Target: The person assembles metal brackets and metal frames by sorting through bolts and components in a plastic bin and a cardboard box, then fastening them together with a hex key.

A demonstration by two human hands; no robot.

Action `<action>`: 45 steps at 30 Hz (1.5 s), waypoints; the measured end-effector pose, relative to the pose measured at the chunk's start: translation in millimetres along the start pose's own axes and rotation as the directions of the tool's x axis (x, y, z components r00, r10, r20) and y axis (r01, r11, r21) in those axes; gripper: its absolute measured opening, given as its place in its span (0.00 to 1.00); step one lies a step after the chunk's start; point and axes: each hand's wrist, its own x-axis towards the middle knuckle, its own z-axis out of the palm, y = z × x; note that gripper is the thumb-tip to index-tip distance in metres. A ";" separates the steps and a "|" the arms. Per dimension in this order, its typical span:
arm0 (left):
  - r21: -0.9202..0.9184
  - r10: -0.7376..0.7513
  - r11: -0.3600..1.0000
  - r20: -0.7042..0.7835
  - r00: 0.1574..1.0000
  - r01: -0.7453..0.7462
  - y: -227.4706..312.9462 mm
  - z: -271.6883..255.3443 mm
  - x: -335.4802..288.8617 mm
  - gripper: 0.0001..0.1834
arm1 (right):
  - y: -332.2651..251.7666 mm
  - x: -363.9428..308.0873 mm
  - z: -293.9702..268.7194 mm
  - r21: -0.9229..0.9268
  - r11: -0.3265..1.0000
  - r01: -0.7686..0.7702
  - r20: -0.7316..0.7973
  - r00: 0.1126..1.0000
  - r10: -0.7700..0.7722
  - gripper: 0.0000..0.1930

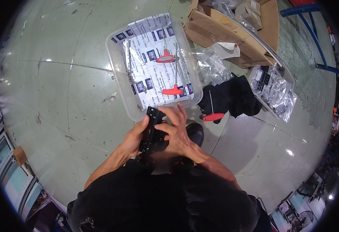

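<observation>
Between my hands, close to my body, is a long black metal block (pixel 154 123) with small holes and bright screw heads along its face. My left hand (pixel 132 137) grips its left side, thumb laid along the edge. On the other side, my right hand (pixel 177 133) has its fingers curled over the block's right edge and upper end. Just beyond stands a clear plastic bin (pixel 118 83) lined with printed paper. Inside it lie a red T-handle hex key (pixel 172 91), another red-handled hex key (pixel 165 58) and several metal strips (pixel 128 58).
Right of the bin, a third red-handled hex key (pixel 213 116) rests by a black cloth (pixel 239 94). Farther right are clear plastic bags (pixel 212 67), a tray of bagged black parts (pixel 279 102) and a large cardboard box (pixel 216 29). Blue metal legs (pixel 312 29) stand at the far right.
</observation>
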 end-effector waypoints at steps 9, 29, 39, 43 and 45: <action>0.089 -0.055 0.994 -0.020 0.998 0.056 -7.3 -11.4 2.9 0.36 | 1.6 1.5 -1.7 0.006 0.998 -0.056 0.038 0.998 0.056 0.46; -0.257 -0.041 0.965 0.078 0.996 0.060 -1.8 -5.6 12.1 0.39 | -0.3 3.9 -1.6 0.047 0.996 -0.076 0.029 0.997 0.075 0.54; -0.446 -0.309 0.845 0.043 0.950 0.295 -18.5 -34.1 28.0 0.40 | -6.9 3.3 -14.1 -0.036 0.995 -0.090 0.188 0.978 0.095 0.57; -0.404 -0.220 0.859 0.265 0.939 0.315 -19.7 -42.3 28.3 0.42 | -5.0 5.1 -13.9 -0.115 0.980 -0.165 0.325 0.926 0.194 0.58; -0.420 -0.154 0.842 0.414 0.897 0.339 -18.3 -41.7 27.9 0.42 | -0.5 4.0 -11.3 -0.043 0.986 -0.163 0.307 0.937 0.168 0.57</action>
